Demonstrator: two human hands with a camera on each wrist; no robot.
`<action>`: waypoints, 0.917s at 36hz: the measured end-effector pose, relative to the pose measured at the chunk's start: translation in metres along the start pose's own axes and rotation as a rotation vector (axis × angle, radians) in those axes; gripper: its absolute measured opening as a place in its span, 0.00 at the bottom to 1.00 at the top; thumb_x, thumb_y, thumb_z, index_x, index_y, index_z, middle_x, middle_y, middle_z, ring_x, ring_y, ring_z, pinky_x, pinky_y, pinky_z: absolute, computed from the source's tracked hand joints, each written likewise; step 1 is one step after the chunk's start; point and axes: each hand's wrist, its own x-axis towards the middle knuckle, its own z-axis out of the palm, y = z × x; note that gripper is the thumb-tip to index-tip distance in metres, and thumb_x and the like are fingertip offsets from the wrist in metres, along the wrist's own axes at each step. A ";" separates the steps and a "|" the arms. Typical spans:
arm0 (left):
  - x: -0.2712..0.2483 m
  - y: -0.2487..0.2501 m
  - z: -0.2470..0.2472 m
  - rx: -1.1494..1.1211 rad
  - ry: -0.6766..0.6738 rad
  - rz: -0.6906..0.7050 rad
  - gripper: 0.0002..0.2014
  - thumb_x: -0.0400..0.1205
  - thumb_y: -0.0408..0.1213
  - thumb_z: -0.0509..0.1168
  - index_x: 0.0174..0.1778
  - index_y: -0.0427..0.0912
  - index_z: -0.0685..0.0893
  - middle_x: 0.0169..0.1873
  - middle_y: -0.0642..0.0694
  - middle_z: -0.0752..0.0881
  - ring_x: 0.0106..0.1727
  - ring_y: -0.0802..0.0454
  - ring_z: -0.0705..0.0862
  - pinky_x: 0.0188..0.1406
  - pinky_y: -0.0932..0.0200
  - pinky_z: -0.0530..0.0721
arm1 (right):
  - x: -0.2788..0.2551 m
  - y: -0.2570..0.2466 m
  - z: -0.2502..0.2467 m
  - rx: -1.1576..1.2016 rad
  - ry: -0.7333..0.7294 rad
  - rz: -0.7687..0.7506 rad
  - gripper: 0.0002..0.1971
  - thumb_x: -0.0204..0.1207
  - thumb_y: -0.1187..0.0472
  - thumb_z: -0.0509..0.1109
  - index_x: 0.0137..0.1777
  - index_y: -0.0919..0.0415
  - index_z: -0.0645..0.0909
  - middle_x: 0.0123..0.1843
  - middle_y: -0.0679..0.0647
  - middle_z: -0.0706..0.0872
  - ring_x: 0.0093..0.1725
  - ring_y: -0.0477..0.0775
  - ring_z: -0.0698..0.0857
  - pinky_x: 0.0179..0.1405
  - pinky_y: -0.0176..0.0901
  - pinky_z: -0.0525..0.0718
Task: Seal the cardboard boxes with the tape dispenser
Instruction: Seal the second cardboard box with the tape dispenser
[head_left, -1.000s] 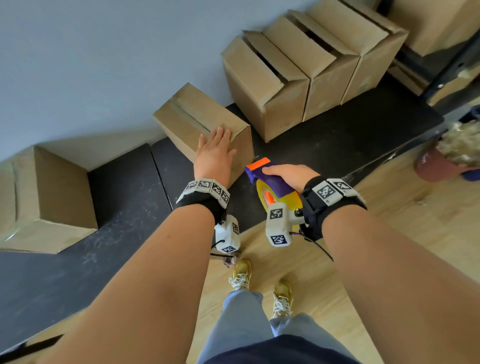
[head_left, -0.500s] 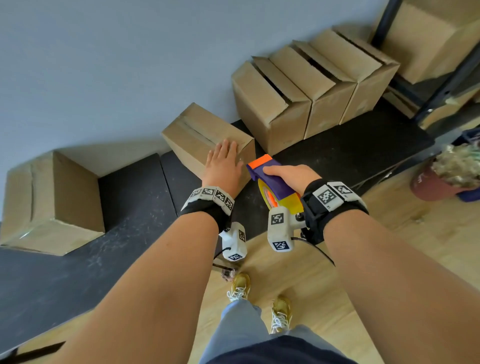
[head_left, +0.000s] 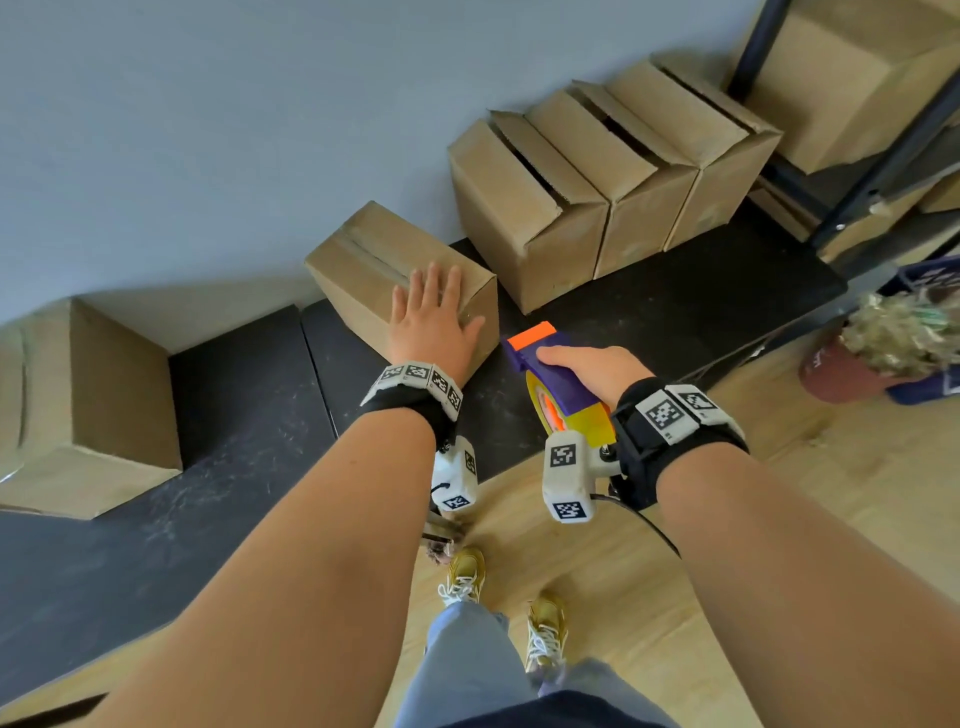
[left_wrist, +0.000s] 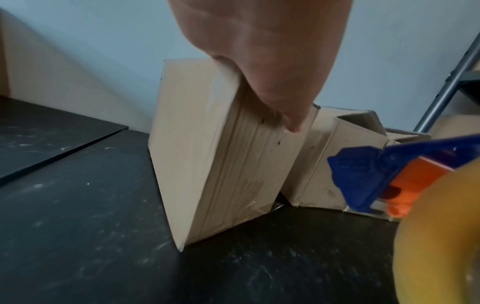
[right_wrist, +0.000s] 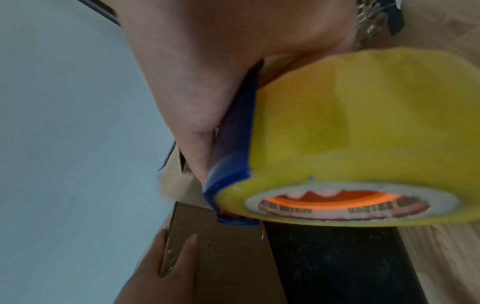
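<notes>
A closed cardboard box (head_left: 363, 254) stands on the black mat (head_left: 244, 395) by the wall, its top seam showing. My left hand (head_left: 434, 317) lies flat on the box's near top corner with straight fingers. In the left wrist view the thumb (left_wrist: 283, 98) presses against the box's side (left_wrist: 221, 164). My right hand (head_left: 592, 366) grips the purple tape dispenser (head_left: 550, 364) with an orange tip and a yellow tape roll (right_wrist: 363, 133). The dispenser hovers just right of the box, apart from it. Three open-topped boxes (head_left: 597, 171) stand in a row behind.
Another cardboard box (head_left: 88, 405) sits on the mat at far left. A black metal shelf (head_left: 883, 140) holding larger boxes stands at the right. A potted plant (head_left: 883, 348) is on the wooden floor (head_left: 831, 493) beside it. My shoes (head_left: 462, 571) are at the mat's edge.
The head view has shifted a little. My left hand has stayed on the box, reaching slightly further over its top. My right hand still holds the dispenser beside the box.
</notes>
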 end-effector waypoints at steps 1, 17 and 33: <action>0.001 0.001 0.002 0.005 0.006 -0.012 0.33 0.86 0.54 0.52 0.85 0.48 0.50 0.85 0.44 0.50 0.85 0.43 0.47 0.83 0.44 0.44 | 0.001 0.001 0.000 0.001 -0.003 0.005 0.35 0.68 0.36 0.76 0.67 0.61 0.77 0.60 0.60 0.86 0.55 0.59 0.86 0.62 0.52 0.83; 0.002 0.007 -0.017 -0.267 -0.047 -0.128 0.28 0.89 0.44 0.50 0.85 0.43 0.52 0.85 0.42 0.49 0.85 0.44 0.46 0.84 0.48 0.44 | 0.000 -0.017 0.006 0.004 -0.008 -0.055 0.33 0.69 0.36 0.74 0.64 0.61 0.77 0.61 0.60 0.85 0.56 0.58 0.85 0.64 0.52 0.82; -0.029 -0.039 -0.042 0.084 -0.123 0.002 0.29 0.81 0.42 0.60 0.79 0.56 0.63 0.70 0.44 0.73 0.69 0.41 0.71 0.68 0.47 0.72 | -0.027 -0.035 -0.004 0.043 0.020 -0.182 0.35 0.68 0.35 0.74 0.65 0.62 0.79 0.60 0.59 0.85 0.56 0.58 0.85 0.59 0.50 0.82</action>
